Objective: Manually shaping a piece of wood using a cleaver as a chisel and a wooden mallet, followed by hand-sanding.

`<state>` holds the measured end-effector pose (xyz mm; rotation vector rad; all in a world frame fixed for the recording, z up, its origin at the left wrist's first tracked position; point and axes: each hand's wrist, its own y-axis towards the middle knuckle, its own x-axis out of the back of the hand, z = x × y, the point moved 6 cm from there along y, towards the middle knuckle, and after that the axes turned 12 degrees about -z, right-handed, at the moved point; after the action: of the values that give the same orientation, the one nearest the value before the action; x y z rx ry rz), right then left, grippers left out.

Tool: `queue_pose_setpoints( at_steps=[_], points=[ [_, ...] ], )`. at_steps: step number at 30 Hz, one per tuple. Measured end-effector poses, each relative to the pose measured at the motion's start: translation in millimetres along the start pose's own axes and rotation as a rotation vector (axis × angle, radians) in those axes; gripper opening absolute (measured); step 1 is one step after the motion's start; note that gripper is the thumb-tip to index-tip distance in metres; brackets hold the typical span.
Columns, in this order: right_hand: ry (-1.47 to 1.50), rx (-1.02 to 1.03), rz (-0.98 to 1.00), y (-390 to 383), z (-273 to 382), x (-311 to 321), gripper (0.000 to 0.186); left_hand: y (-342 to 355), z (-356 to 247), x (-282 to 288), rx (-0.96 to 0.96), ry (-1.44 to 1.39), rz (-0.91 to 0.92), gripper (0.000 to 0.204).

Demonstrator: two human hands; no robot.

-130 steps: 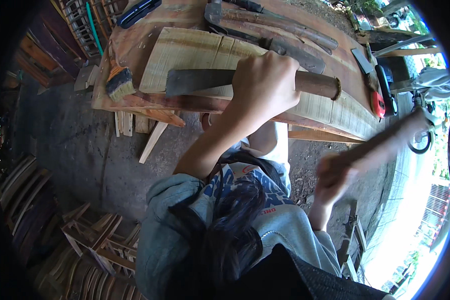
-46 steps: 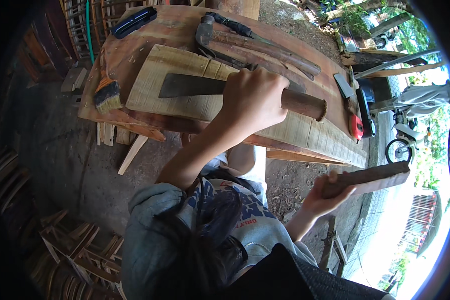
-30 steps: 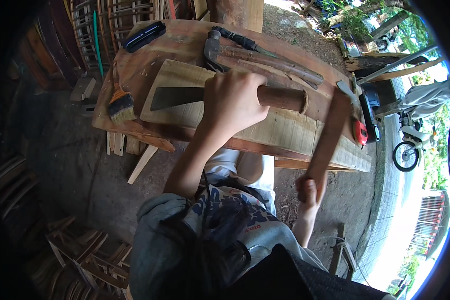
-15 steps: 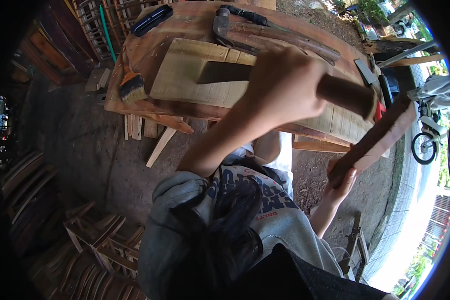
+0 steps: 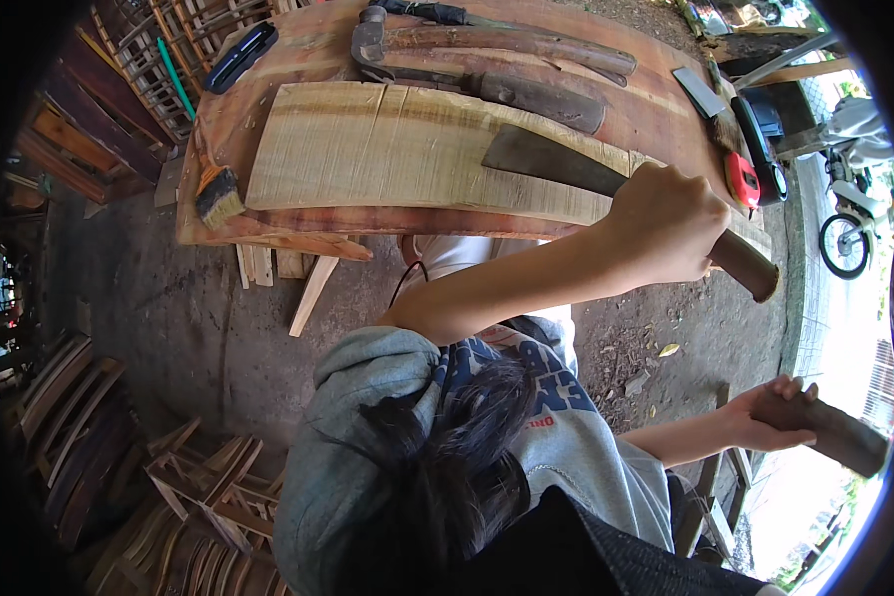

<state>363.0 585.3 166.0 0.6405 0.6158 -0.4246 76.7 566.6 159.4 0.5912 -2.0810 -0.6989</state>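
Note:
My left hand point(image 5: 670, 223) is closed round a wide flat steel blade point(image 5: 546, 159) with a wooden handle point(image 5: 745, 268). The blade slants across the right half of a pale plank point(image 5: 328, 149), which lies along the near edge of a wooden workbench point(image 5: 646, 119); the handle juts out past that edge. My right hand point(image 5: 770, 417) grips a dark wooden block point(image 5: 844, 442) out at the lower right, apart from the bench and the blade.
On the bench are a paintbrush point(image 5: 219, 194), a black case point(image 5: 238, 55), a hammer point(image 5: 497, 42), other long tools and a red tape measure point(image 5: 743, 179). Stacked wood pieces point(image 5: 70, 397) and frames stand at the lower left. A motorbike point(image 5: 846, 238) is at the right.
My left hand has moved right with the blade, which now slants, handle down to the right. My right hand has swung the block outward and down, away from the bench.

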Motion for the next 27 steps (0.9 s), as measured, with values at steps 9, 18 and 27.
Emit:
queue_pose_setpoints(
  at_steps=[9,18,27],
  points=[
    [-0.398,-0.433,0.341,-71.5,-44.7,-6.0,0.037,-2.3,28.1,5.9,0.089,0.126,0.041,0.014],
    [-0.328,-0.768,0.518,-135.2,-64.1,-25.2,0.042,-0.5,35.6,18.5,0.172,0.087,0.069,0.013],
    [-0.214,-0.444,0.208,-103.5,-66.6,-32.2,0.041,1.2,45.1,36.6,0.156,0.114,-0.061,0.013]
  ],
)
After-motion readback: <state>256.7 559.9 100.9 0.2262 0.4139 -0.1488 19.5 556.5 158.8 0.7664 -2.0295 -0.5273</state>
